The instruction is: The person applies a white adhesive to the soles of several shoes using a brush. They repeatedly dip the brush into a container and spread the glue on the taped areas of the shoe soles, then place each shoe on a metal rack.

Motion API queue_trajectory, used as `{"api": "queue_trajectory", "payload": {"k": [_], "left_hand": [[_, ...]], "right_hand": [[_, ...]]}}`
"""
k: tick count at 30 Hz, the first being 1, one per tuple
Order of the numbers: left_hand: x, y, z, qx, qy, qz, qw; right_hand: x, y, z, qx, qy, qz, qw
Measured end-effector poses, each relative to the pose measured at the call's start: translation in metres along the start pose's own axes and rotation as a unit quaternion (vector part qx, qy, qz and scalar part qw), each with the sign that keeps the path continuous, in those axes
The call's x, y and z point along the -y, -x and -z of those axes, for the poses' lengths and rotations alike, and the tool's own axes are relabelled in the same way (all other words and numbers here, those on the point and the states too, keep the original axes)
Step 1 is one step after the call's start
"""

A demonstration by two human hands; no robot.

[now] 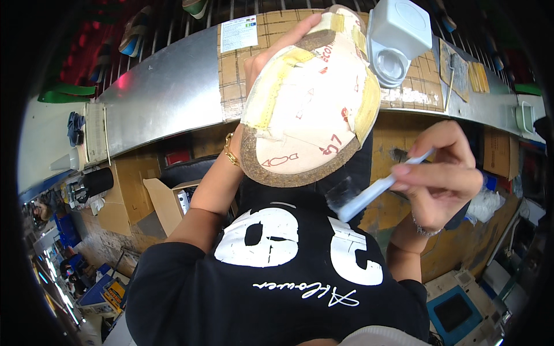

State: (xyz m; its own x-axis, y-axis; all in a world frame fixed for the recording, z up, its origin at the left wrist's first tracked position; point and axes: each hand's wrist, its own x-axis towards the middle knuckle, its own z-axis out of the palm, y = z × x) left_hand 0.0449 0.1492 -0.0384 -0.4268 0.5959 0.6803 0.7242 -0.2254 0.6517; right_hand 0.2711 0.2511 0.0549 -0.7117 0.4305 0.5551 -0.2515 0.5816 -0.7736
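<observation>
My left hand [257,68] is closed round the side of an unfinished shoe [314,106]; most of its fingers are hidden behind it. The shoe's underside is turned up, with a pale printed insole board, yellowish glued strips along the sides and a brown rim at the rounded end nearest me. To the right and lower, my right hand [447,173] pinches the light-blue handle of a brush [369,194]. The brush's wide end, blurred and see-through, points down-left, apart from the shoe. A grey-white plastic glue pot [402,27] with a round cup stands just right of the shoe.
A metal bench [167,95] runs across the front, partly covered by taped cardboard [412,92]. Another brush [457,69] lies at the right, beside yellow strips [478,78]. Racks with shoes [135,32] stand beyond the bench. An open carton [167,202] sits below left.
</observation>
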Motion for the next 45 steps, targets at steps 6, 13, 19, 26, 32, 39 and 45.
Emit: {"api": "queue_trajectory", "payload": {"k": [6, 13, 19, 26, 32, 39, 45], "left_hand": [[-0.001, -0.002, -0.003, -0.002, 0.079, 0.086, 0.993], [-0.019, 0.003, 0.005, 0.016, 0.191, 0.164, 0.968], [-0.03, 0.009, 0.018, -0.016, 0.375, 0.261, 0.889], [-0.011, -0.002, 0.03, -0.048, 0.557, 0.301, 0.772], [0.003, -0.024, 0.034, 0.183, 0.803, 0.351, 0.445], [-0.005, 0.001, 0.016, -0.048, 0.585, 0.382, 0.714], [-0.006, 0.006, -0.005, 0.025, 0.567, 0.42, 0.709]], "right_hand": [[-0.002, -0.007, 0.004, 0.028, -0.006, -0.039, 0.999], [-0.023, -0.001, 0.005, 0.043, -0.066, -0.124, 0.989], [-0.061, 0.01, 0.028, -0.039, -0.262, -0.083, 0.961], [-0.132, 0.002, 0.053, -0.107, 0.324, -0.139, 0.93], [-0.14, -0.005, 0.043, -0.043, 0.474, -0.027, 0.879], [-0.145, 0.005, 0.054, -0.054, 0.191, -0.341, 0.919], [-0.145, -0.005, 0.069, -0.017, 0.058, -0.377, 0.924]]}}
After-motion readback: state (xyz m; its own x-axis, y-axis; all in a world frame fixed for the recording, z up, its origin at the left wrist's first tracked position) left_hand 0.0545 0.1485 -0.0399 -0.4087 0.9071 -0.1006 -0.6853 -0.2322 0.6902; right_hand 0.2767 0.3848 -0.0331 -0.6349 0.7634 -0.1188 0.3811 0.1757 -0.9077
